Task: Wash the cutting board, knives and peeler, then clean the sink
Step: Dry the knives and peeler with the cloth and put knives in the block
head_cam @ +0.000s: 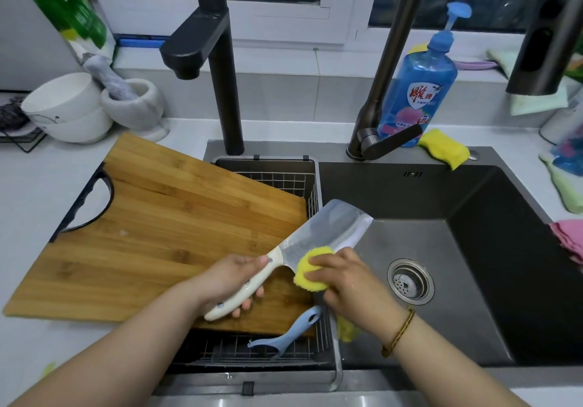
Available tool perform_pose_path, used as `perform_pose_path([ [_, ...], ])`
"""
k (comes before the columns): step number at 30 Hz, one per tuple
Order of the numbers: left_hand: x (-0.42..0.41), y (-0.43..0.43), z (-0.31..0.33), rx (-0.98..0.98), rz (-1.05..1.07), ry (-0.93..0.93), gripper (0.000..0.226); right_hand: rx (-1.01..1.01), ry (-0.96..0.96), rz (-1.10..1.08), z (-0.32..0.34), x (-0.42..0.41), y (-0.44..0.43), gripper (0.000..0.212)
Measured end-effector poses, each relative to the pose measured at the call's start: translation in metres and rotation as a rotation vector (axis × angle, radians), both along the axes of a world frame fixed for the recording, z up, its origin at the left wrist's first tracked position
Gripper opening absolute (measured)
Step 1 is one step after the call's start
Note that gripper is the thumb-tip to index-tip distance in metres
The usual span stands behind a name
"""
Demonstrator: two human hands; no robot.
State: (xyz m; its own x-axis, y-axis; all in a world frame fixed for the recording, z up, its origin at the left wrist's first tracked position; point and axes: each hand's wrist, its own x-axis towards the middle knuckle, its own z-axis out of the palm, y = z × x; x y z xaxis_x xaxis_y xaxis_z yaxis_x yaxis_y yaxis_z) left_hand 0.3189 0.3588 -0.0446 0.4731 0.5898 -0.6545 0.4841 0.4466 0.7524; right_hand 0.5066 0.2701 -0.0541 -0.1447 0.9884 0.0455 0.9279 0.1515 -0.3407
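Steel cleaver [328, 230] over sink [410, 195] left edge: probably heavy, stiff, slick when wet. Left hand [230, 277] grips cream handle [220, 307], the safest hold; right hand [350, 277] pinches soft yellow sponge [306, 280] against blade.

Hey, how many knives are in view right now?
1. The cleaver, its cream handle held in the left hand above the drain basket, while the right hand rubs a yellow sponge on its blade. More could lie hidden under the cutting board.

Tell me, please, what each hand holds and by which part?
The left hand grips the cleaver by its handle; right hand grips a sponge against the blade.
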Motion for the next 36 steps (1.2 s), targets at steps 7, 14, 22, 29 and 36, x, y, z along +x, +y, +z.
perform_pose_path([
  [7, 0.001, 0.000, 0.002, -0.004, -0.015, 0.015, 0.021, -0.071, -0.004, -0.339, 0.015, 0.019, 0.023, 0.038],
  [14, 0.001, 0.000, 0.003, -0.093, 0.035, 0.007, 0.042, -0.089, 0.131, -0.285, 0.034, -0.006, 0.020, 0.039],
  [22, 0.001, 0.004, 0.011, -0.140, 0.127, 0.022, 0.040, 0.122, -0.060, 0.109, 0.024, -0.082, 0.020, 0.017],
  [29, -0.001, 0.005, 0.011, -0.152, 0.107, 0.004, 0.047, 0.177, -0.150, 0.206, 0.025, -0.061, 0.020, 0.029],
  [36, -0.001, 0.006, 0.013, -0.144, 0.126, 0.005, 0.047, 0.154, -0.172, 0.143, 0.023, -0.071, 0.018, 0.037],
])
